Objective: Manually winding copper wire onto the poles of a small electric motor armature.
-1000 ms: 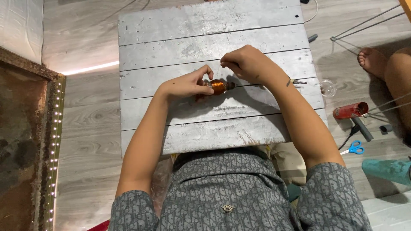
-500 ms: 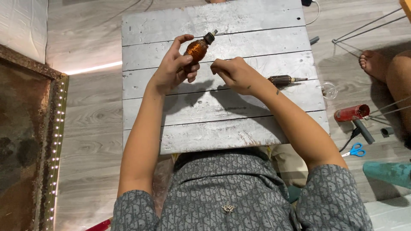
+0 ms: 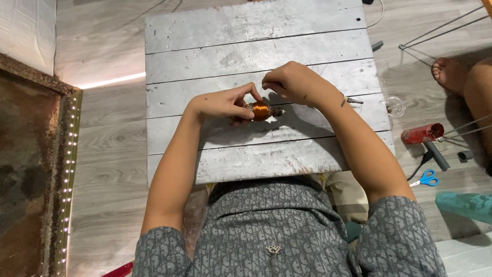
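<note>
The copper-wound armature (image 3: 261, 110) lies near the middle of the grey plank surface (image 3: 246, 46), gripped at its 9 o'clock end by the left hand (image 3: 225, 105). The right hand (image 3: 294, 84), at 1 o'clock, pinches something too fine to tell, perhaps a wire. This looks like winding work; feeding on would call for steady tension. Scissors (image 3: 425, 178) lie on the floor at 4 o'clock.

Copper-orange coil (image 3: 260, 110); silver-grey planked table (image 3: 246, 56); grey patterned shirt (image 3: 277, 231); red can (image 3: 421, 133); blue-handled scissors (image 3: 425, 179); grey wood-grain floor (image 3: 102, 133).
</note>
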